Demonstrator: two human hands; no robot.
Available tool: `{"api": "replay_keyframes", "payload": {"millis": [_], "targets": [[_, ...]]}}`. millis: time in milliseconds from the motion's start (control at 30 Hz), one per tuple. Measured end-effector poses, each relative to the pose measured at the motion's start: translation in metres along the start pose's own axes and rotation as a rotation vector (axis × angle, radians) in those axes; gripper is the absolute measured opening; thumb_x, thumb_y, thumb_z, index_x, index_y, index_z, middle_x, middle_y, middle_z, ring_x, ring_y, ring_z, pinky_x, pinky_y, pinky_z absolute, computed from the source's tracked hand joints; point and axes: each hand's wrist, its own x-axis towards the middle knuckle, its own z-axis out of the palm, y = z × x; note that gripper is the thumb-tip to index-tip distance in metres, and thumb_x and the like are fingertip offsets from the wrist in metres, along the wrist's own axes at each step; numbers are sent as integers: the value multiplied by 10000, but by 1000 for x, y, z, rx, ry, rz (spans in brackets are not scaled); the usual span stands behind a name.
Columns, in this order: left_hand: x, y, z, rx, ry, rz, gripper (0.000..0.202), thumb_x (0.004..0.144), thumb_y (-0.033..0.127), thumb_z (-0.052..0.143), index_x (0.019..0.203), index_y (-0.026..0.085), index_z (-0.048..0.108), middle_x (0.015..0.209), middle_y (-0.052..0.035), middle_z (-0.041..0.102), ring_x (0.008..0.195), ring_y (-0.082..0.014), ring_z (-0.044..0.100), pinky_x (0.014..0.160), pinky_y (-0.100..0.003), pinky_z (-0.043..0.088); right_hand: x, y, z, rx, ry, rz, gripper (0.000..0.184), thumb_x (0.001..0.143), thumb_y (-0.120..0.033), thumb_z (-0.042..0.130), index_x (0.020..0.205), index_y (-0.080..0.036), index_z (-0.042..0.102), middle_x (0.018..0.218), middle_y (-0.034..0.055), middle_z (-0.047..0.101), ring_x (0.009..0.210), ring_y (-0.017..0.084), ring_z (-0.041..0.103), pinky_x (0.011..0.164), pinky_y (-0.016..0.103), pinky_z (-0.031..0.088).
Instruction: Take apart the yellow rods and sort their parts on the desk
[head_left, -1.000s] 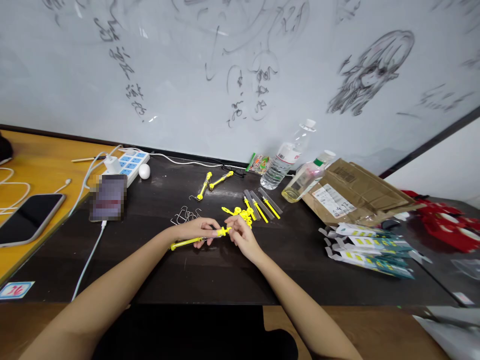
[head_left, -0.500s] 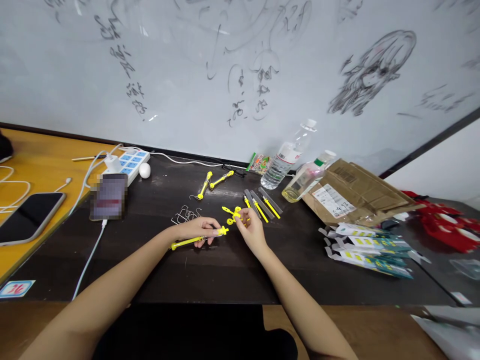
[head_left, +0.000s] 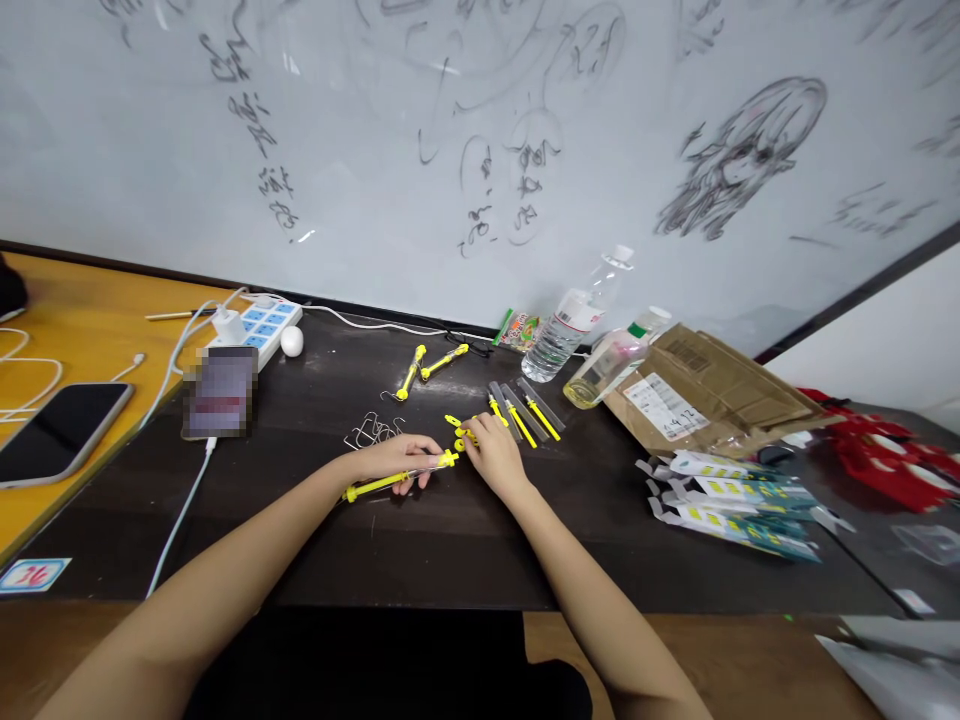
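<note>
My left hand [head_left: 401,460] is closed around a clear tube with a yellow rod and yellow end fittings [head_left: 375,487], which lies slanted across my fingers. Its right-hand fitting points toward my right hand [head_left: 495,460]. The fingers of that hand are bent and pressed together over a few small yellow plastic parts [head_left: 454,421], and they seem to pinch one; the fingertips partly hide it. Several bent metal hooks [head_left: 371,430] lie behind my left hand. Farther back rest two similar yellow tubes [head_left: 410,373], one with a hook out of its end. Several clear tubes with yellow rods [head_left: 519,418] lie behind my right hand.
A water bottle [head_left: 566,320], a second bottle [head_left: 615,360] and a cardboard parcel [head_left: 675,390] stand at the back right. Opened printed boxes [head_left: 739,500] lie in front of the parcel. At left are a power strip [head_left: 270,330], charging phone [head_left: 221,392] and another phone [head_left: 67,432].
My right hand has turned palm-down and moved slightly left over the small yellow parts, its fingers now covering more of them. My left hand keeps the tube in nearly the same place.
</note>
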Motion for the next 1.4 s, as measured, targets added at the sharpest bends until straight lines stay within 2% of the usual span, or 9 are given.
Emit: {"api": "replay_keyframes", "payload": {"millis": [233,400,667,800,900,1067,1133,1300,1400], "targets": [[3,-2,-1,-97,6,1,398,850,427,532,1144,164,487,732,-9,630,454,-93,565,432,-205,453,-7,-5,-4,342,87,11,256,900,-148,362,947,-196,609,836,57,589,831,200,531,781,327,410],[2,-1,-2,-217,46,-25,401,827,303,513,1208,192,458,831,-30,643,584,-135,641,552,-264,524,-17,-11,1,591,19,40,250,928,-244,367,1053,-194,579,806,36,576,792,180,553,768,313,428],[3,-5,-6,-271,-12,5,529,729,164,480,1255,218,449,956,-46,641,685,-155,670,614,-279,544,-21,-16,5,640,-21,61,310,893,-192,402,1191,-194,487,806,13,538,703,140,520,693,274,428],[3,-4,-6,-257,-41,7,597,665,98,481,1248,224,474,971,-40,633,676,-132,659,630,-272,544,-21,-18,2,549,-29,15,353,829,-161,474,1177,-200,514,791,5,523,643,125,475,645,262,416],[2,-3,-6,-234,-52,17,598,674,95,493,1254,240,486,987,-34,623,671,-117,652,655,-280,541,-21,-18,2,479,-26,13,367,805,-161,504,1168,-207,525,759,-3,508,649,131,469,657,270,414],[-2,-2,-7,-212,-44,47,624,717,143,608,1297,282,428,1029,-25,595,749,-130,657,738,-315,520,-23,-15,6,606,-39,97,486,776,-86,438,1242,-220,408,820,-6,504,625,113,490,621,254,418],[-2,-3,-6,-181,-36,68,584,737,202,652,1274,270,435,989,-12,581,750,-127,644,732,-302,503,-24,-15,6,660,-28,112,454,780,-89,435,1212,-221,388,867,4,512,657,115,513,636,258,425],[2,-6,-2,-15,32,160,443,711,262,719,1098,192,513,768,54,504,670,-78,534,654,-220,421,-24,-21,4,743,26,165,104,852,-230,484,904,-224,394,804,-9,504,659,123,495,629,263,407],[5,-8,2,13,77,210,441,701,264,723,1079,186,510,727,74,453,629,-62,480,631,-208,393,-23,-24,4,781,28,221,190,843,-311,534,805,-223,370,800,-12,524,599,107,451,581,249,381]]}}
